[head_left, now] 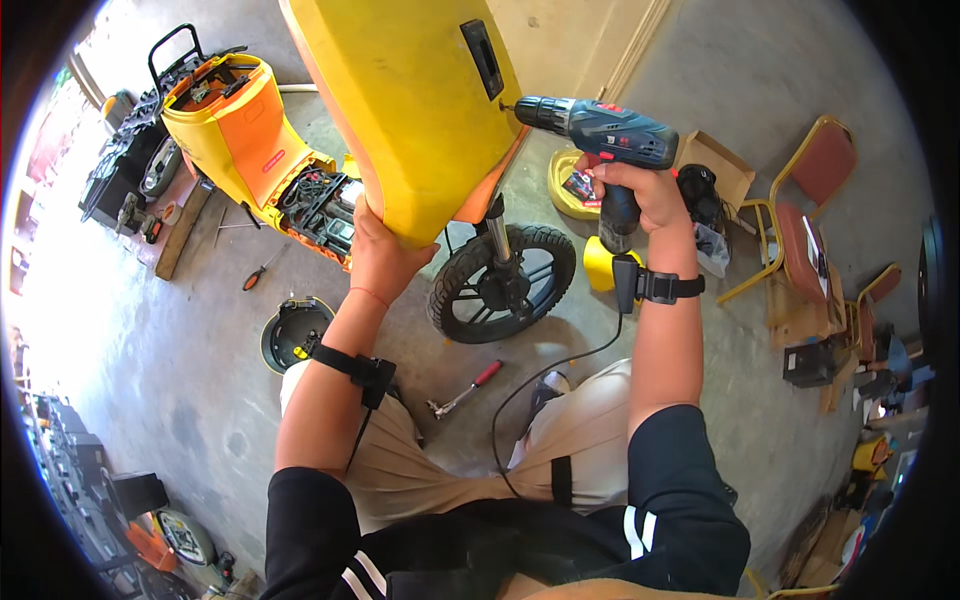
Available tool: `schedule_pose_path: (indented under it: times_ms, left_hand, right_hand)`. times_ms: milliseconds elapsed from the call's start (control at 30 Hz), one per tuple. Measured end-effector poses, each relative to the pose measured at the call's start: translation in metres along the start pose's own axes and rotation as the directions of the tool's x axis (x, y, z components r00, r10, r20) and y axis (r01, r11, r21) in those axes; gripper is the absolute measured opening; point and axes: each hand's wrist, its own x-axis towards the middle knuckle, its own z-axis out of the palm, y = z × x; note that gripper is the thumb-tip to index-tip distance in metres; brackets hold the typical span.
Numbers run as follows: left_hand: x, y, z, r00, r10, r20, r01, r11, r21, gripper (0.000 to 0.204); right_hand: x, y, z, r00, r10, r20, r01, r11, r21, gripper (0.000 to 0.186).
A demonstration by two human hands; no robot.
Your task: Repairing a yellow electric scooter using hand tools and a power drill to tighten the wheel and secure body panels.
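A large yellow scooter body panel [430, 110] with orange edges stands tilted above a front wheel [502, 283]. My left hand [388, 248] grips the panel's lower left corner, its thumb on the yellow face. In my right hand [645, 190] is a blue cordless drill [600, 130], fingers wrapped round its dark handle. The drill points left, and its bit tip meets the panel's right side just below a dark slot [482, 60]. Whether the bit sits in a screw is too small to tell.
A partly stripped yellow and orange scooter [245, 140] stands at left. On the floor lie a screwdriver [257, 276], an upturned helmet [297, 332] and a red-handled ratchet [468, 388]. A yellow bowl [566, 190], an open cardboard box [712, 165] and chairs [815, 165] are at right.
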Motion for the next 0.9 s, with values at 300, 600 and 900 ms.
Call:
schedule_pose_path:
  times_ms: [300,600,900]
  left_hand:
    - [-0.016,0.055,-0.049,0.877,0.375,-0.299,-0.283,0.909,0.307,0.084]
    - [-0.074,0.124,-0.063,0.714,0.669,-0.207,-0.679,0.733,0.029,0.065]
    - [-0.083,0.099,-0.056,0.615,0.693,0.376,-0.651,0.715,-0.255,0.034]
  right_hand:
    - [-0.087,-0.029,0.033,0.884,-0.424,0.199,0.46,0.709,-0.535,0.046]
    - [-0.134,-0.012,0.1,0.808,-0.321,0.494,0.584,0.327,-0.743,0.056]
    - [-0.154,0.038,0.108,0.725,-0.297,0.621,0.68,0.171,-0.713,0.053]
